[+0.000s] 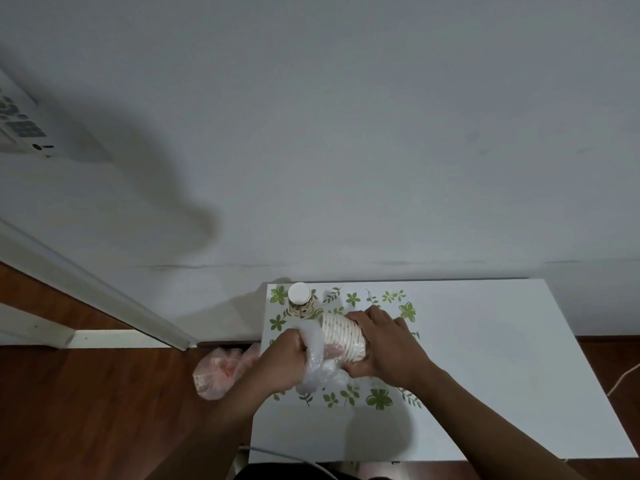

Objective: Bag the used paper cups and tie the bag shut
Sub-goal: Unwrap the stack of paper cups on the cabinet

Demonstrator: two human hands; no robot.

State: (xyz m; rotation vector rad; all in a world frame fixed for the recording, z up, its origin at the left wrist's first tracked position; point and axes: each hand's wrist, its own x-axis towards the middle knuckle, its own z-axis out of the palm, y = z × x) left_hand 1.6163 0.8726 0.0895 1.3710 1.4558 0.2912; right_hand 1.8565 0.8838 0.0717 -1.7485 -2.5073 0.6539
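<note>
A stack of several white paper cups lies on its side above the leaf-patterned mat. My right hand grips the stack's right end. My left hand holds a clear plastic bag bunched at the stack's left end. The rims of the cups point left toward the bag, and part of the bag lies over the lower left of the stack.
A white-capped bottle stands at the mat's back left corner, just behind the cups. The white table stands against the wall. A pink-tinted plastic bag lies on the wooden floor left of the table. A white cable trails at right.
</note>
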